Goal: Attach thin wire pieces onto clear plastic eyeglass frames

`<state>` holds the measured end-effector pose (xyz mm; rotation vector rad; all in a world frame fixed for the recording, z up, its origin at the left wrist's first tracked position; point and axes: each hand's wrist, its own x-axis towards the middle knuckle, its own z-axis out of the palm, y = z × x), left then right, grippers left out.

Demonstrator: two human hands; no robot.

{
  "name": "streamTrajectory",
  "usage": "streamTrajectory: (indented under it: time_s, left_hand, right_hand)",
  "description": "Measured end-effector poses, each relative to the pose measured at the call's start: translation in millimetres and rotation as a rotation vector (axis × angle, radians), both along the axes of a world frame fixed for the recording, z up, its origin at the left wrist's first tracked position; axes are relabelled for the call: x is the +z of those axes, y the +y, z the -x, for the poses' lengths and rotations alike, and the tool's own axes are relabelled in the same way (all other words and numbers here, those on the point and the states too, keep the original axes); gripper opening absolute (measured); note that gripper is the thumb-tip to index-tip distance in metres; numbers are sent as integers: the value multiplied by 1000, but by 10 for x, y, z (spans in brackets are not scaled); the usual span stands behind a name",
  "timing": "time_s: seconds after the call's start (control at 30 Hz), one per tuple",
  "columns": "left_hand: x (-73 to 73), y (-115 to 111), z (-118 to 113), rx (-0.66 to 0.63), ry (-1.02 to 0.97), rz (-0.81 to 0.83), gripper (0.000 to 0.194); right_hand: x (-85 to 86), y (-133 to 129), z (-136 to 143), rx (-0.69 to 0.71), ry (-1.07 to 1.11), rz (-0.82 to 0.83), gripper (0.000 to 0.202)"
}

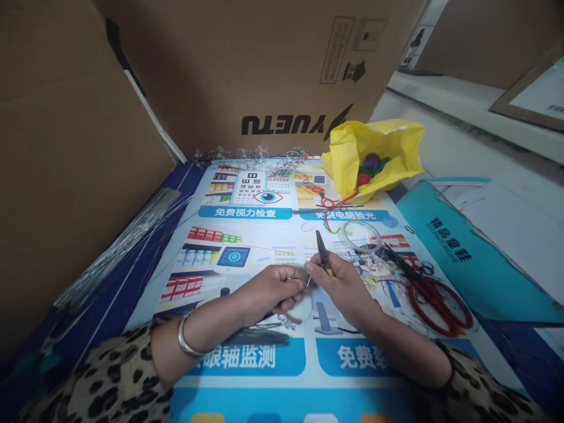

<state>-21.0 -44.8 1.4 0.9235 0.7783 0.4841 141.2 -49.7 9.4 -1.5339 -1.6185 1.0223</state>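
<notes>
While 2 bare hands are meeting over the colourful printed sheet (238, 405), the work is looking partway along. Between the fingertips, a thin, pale, flexible strand (308, 281) is spanning a small gap, and its shaping is seeming unfinished. The left hand (279, 289) is curling nearly closed, pinching the strand between thumb and forefinger. The right hand (341, 285) is also pinching it, while its palm is gripping black-nosed pliers with yellow handles (323, 251), their tips pointing away.

Along the back, curly, glinting wire pieces (259, 154) are lying in a loose tangle, probably representing shaped work. Long, straight, silvery wires (121, 252) at the left and a short grey wire bundle (259, 336) near the left forearm are looking unworked; how many are remaining, I cannot tell.

Smooth red-handled scissors (418, 283) are resting at the right, near a round, translucent ring (369, 251). Behind them, a crinkled yellow bag (343, 158) is gaping open, holding rounded red, purple and green bundles.
</notes>
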Motion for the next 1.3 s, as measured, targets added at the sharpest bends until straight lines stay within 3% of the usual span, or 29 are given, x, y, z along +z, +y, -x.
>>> streamTrajectory:
  time_s: [0.13,0.23,0.47,0.77,1.3]
  left_hand:
    - [3,33,37,13,-39,-16,23]
    - [8,104,102,6,-83,-63,19]
    - [45,247,242,3,39,-217,22]
    - [97,245,277,-99,214,-313,18]
    - [67,239,260,-96,301,-362,14]
  right_hand:
    - [1,23,-83,101,-12,-14,24]
    - [-1,55,-181,217,-144,-62,26]
    - [-77,123,-287,428,-524,-399,16]
    - [-159,106,-284,422,-758,-525,13]
    - [-167,83,-266,354,-942,-634,13]
